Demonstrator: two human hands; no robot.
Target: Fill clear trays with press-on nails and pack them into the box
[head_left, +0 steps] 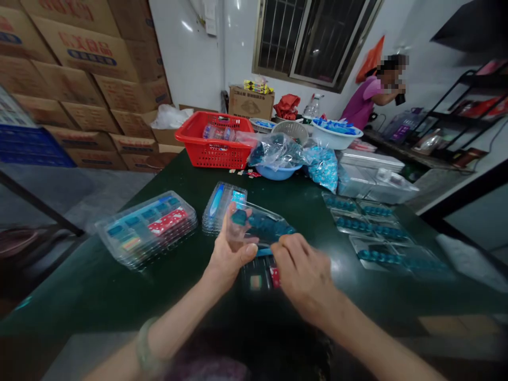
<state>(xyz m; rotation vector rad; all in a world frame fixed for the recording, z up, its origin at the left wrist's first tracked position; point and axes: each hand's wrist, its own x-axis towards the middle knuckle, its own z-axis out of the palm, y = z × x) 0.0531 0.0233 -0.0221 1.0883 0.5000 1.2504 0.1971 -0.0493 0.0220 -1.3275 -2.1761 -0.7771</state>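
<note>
Your left hand (232,254) grips the left end of a clear blister tray (264,225) holding blue items, thumb on its near face. Your right hand (304,278) pinches the tray's near right edge. The tray is tilted just above the dark green table (99,286), in front of a stack of trays (222,203). Filled blister packs (148,230) lie to your left and a red basket (214,140) stands farther back.

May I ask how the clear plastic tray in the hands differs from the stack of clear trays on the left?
The clear plastic tray is single and lifted between the left hand and right hand; the stack of clear trays lies untouched on the green table. The tray shows blue contents; the stack adds red. Both are transparent.
</note>
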